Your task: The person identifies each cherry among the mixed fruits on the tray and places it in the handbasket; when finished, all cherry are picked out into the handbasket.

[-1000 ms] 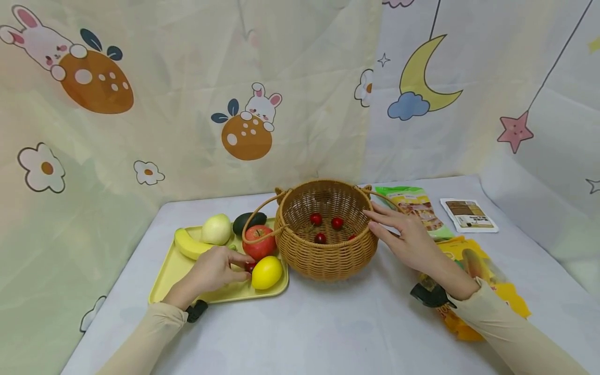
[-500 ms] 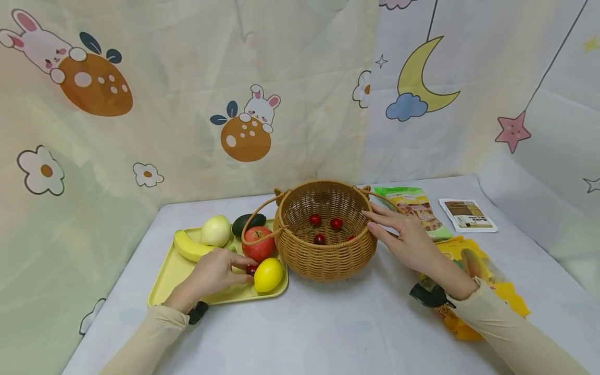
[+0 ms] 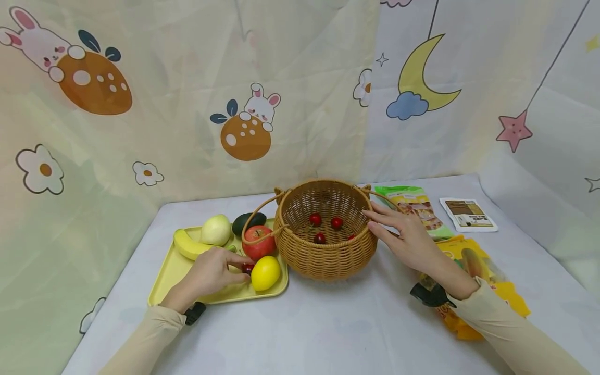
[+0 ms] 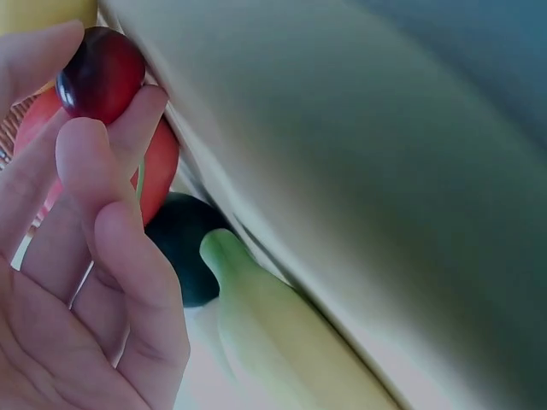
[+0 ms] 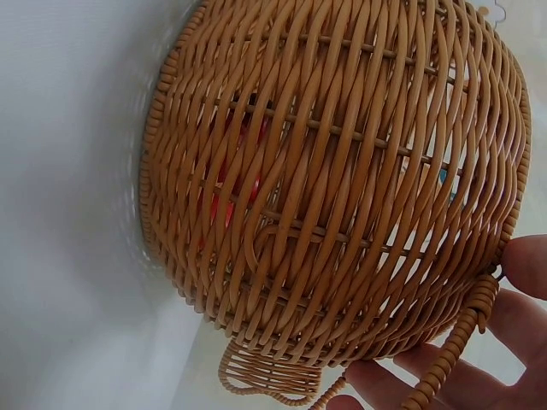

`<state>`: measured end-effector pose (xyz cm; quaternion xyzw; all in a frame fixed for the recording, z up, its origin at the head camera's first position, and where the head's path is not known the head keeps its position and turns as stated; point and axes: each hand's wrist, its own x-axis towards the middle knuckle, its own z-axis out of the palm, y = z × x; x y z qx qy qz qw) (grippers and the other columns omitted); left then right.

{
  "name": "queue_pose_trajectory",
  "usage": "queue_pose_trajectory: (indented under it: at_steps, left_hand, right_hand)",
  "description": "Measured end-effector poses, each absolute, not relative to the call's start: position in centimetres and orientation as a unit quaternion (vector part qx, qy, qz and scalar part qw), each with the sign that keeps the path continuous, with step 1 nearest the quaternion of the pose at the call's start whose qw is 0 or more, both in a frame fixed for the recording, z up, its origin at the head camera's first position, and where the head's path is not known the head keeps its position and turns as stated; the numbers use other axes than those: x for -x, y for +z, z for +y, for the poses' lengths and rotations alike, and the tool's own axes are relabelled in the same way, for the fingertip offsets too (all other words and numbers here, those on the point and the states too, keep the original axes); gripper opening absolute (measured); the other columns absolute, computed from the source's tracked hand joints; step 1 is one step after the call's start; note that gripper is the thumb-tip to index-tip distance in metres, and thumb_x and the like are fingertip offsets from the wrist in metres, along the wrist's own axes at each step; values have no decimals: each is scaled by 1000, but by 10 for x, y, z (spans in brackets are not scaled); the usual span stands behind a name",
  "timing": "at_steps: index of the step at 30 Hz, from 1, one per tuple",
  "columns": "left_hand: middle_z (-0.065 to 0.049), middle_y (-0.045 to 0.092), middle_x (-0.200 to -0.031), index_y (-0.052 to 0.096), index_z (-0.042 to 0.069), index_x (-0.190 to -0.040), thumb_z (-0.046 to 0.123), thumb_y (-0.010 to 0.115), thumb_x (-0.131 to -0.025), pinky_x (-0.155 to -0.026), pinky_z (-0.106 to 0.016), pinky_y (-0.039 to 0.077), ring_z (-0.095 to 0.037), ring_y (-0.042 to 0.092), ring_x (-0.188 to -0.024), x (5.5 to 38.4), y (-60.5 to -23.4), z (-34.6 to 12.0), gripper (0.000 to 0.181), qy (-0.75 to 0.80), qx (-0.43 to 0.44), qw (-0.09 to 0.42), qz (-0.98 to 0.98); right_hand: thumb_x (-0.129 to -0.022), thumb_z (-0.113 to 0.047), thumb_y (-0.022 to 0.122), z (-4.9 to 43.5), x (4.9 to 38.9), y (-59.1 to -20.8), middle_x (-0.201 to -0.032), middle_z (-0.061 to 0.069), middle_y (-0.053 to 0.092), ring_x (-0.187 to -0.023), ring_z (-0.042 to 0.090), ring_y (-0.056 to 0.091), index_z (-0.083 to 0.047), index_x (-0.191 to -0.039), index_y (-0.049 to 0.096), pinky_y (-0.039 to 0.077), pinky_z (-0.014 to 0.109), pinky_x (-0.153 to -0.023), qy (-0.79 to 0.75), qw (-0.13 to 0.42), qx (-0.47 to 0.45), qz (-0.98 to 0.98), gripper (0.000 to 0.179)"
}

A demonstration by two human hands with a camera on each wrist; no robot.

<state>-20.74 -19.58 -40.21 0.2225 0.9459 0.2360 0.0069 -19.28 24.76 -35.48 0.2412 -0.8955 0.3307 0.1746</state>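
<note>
On the pale yellow tray [image 3: 161,281], my left hand [image 3: 213,273] pinches a dark red cherry [image 4: 104,73] between thumb and fingers. Right beside it sits a yellow lemon [image 3: 265,273], with a red apple [image 3: 259,244] just behind. My right hand [image 3: 408,237] rests its extended fingers on the right rim of a wicker basket [image 3: 325,260], near the base of its handle [image 5: 453,346]. Several cherries [image 3: 336,223] lie inside the basket. A banana [image 3: 189,245], partly hidden by my left hand, a pale round fruit [image 3: 216,230] and a dark green avocado [image 3: 248,223] share the tray.
Right of the basket, a green-edged snack bag [image 3: 419,208] and a small white-and-brown packet [image 3: 469,214] lie on the white table [image 3: 337,333]. A yellow bag [image 3: 492,281] lies partly under my right forearm. A printed cloth backdrop [image 3: 309,130] stands behind.
My left hand shifts slightly right and back left with the cherry at its fingertips, and the lemon moves a little with it. My right hand stays on the basket rim.
</note>
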Motion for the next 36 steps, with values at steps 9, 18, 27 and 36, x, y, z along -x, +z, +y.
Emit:
queue_pose_trajectory:
  at_steps: [9,18,27,36]
  left_hand:
    - [11,79,-100,82,30,-106,27,87,-81,-53,-20,36,-1,49,-60,207,-397,-212,26,250,-225,12,942]
    - [5,81,-103,82,26,-108,25,86,-82,-49,-21,36,-6,47,-56,209,-372,-235,27,297,-193,42,934]
    - [-1,81,-107,81,19,-114,19,86,-83,-52,-22,41,-8,56,-64,224,-329,-243,32,320,-204,50,924]
    - [-5,78,-118,79,22,-119,30,85,-84,-54,-24,41,-13,61,-73,250,-293,-222,36,291,-235,58,926]
  right_hand:
    - [-104,-24,61,250,192,-354,-152,18,54,-38,3,24,-16,-140,65,29,24,-43,329,169,-233,-899,37]
    - [-103,-20,62,250,192,-355,-148,19,56,-38,0,20,-14,-138,66,28,23,-41,330,187,-242,-893,36]
    - [-103,-20,63,250,192,-356,-147,19,57,-38,0,18,-14,-138,67,26,24,-41,324,194,-243,-893,36]
    - [-104,-23,62,247,192,-356,-149,18,56,-39,2,20,-16,-138,66,27,23,-41,321,188,-239,-897,36]
